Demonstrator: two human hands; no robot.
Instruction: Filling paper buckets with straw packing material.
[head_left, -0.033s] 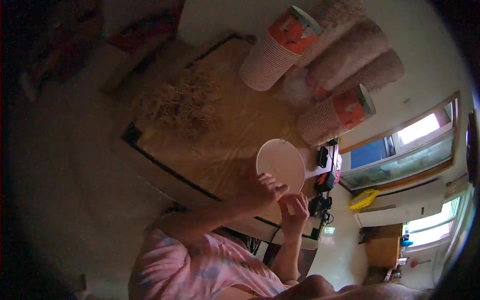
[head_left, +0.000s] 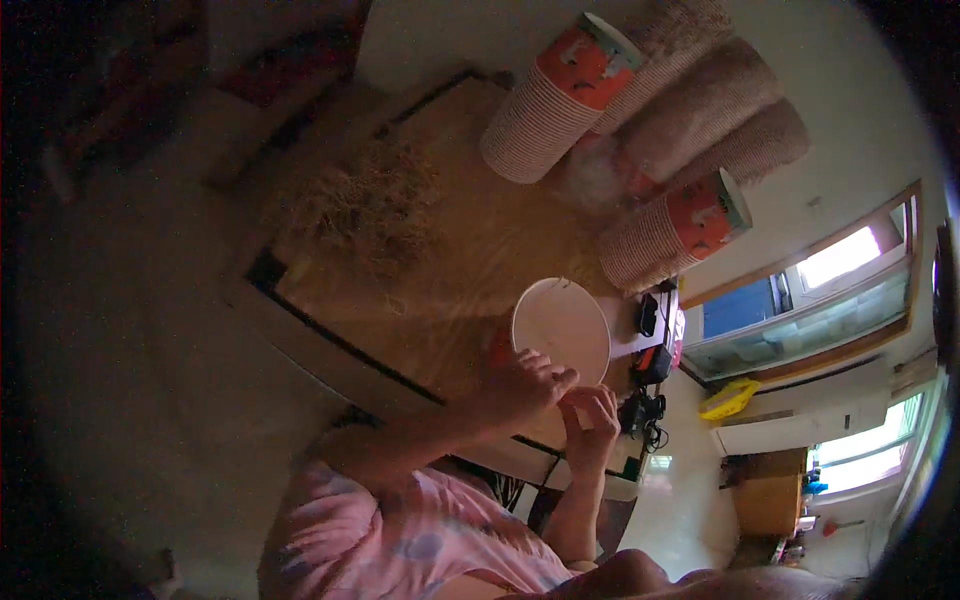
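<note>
My left hand (head_left: 520, 385) grips the lower rim of a round white paper cup (head_left: 562, 328), whose open mouth faces me. A bit of its red outer wall shows at its left. My right hand (head_left: 590, 415) sits just below, fingers curled against the same rim and touching my left fingertips. A thin strand of straw lies on the cup's top edge. The cup is held over a brown cardboard surface (head_left: 480, 250). A pink patterned sleeve covers my left upper arm.
A heap of straw-like filler (head_left: 360, 210) lies on the cardboard. Long stacks of ribbed paper cups with orange printed ends (head_left: 545, 110) (head_left: 670, 235) lie beyond it. Black gadgets with cables (head_left: 648, 370) sit by the cup; a yellow object (head_left: 728, 400) and bright windows are at right.
</note>
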